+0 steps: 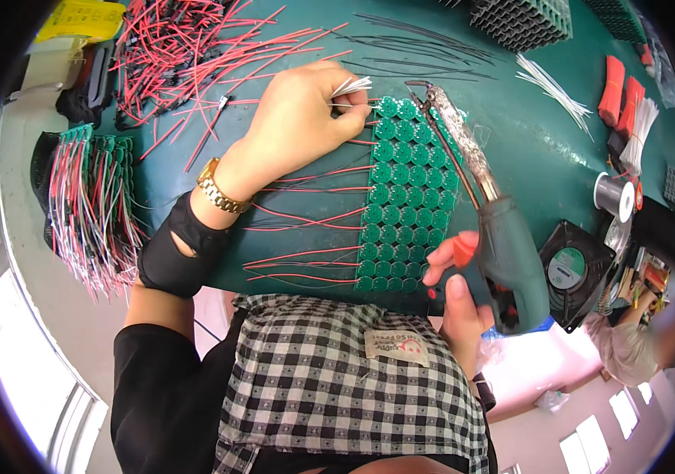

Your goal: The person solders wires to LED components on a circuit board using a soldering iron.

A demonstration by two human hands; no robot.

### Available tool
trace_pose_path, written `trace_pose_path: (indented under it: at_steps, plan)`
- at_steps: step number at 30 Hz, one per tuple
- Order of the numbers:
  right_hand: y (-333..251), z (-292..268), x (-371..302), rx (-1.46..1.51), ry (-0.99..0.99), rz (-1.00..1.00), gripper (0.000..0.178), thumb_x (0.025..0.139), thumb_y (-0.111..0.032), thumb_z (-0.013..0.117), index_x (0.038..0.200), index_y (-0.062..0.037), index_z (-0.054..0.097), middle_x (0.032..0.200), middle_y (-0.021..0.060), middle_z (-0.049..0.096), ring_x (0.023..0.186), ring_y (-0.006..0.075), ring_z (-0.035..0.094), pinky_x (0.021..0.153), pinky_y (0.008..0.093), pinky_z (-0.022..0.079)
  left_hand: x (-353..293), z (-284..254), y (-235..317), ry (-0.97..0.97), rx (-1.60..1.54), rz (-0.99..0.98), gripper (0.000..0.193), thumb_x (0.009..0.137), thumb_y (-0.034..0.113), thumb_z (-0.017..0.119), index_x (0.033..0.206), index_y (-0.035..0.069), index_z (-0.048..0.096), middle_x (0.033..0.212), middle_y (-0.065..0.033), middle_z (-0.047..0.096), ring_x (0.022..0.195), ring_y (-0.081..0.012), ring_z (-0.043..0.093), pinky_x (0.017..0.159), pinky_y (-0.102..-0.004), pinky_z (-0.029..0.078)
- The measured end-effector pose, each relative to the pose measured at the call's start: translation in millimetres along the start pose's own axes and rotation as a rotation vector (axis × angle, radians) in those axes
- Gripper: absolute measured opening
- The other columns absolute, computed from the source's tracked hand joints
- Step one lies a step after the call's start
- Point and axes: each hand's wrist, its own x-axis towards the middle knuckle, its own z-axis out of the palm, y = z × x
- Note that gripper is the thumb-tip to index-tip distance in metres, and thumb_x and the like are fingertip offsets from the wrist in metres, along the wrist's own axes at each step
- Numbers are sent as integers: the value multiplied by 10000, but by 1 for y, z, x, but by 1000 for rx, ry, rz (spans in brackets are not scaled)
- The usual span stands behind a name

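Note:
My left hand (302, 118) pinches a small bundle of white wires (351, 85) at the top left corner of a green panel of small round circuit boards (405, 193). Red wires (306, 217) run out leftward from the panel's edge. My right hand (456, 296) grips the dark green pistol handle of a soldering gun (503, 253), a finger on its red trigger. The gun's metal tip (432, 91) reaches to the top of the panel, close to my left fingers.
A pile of loose red and black wires (187, 55) lies at the back left. A stack of wired boards (88, 197) sits left. A black fan (575, 272), a solder spool (614, 193), white wires (555, 91) and red parts (618, 95) are right. Another person (654, 332) sits lower right.

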Motion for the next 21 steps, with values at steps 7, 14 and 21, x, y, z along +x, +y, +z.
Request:
trace_pose_path:
  at_steps: [7,14,21]
  plan:
    - [14,7,-12,-101,-52,149,438,816,-239,608,1171,-29,462,916,125,572,721,172,541,665,312,442,-2,-5,-4,12,18,37,70,696,30,650,755,19,614,669,-34,545,539,-109,473,498,-244,380]
    - [10,7,-11,-207,-124,159,365,845,-230,597,1134,-44,471,914,109,565,720,159,543,630,289,446,-6,-3,-10,61,32,59,61,687,19,644,735,26,607,673,-40,553,570,-122,528,526,-246,417]
    - [10,9,-13,-281,-120,186,334,843,-228,607,1081,-31,481,902,89,562,733,141,547,633,269,441,-4,-3,-13,59,48,72,61,678,14,641,726,29,606,676,-41,559,577,-128,551,531,-248,434]
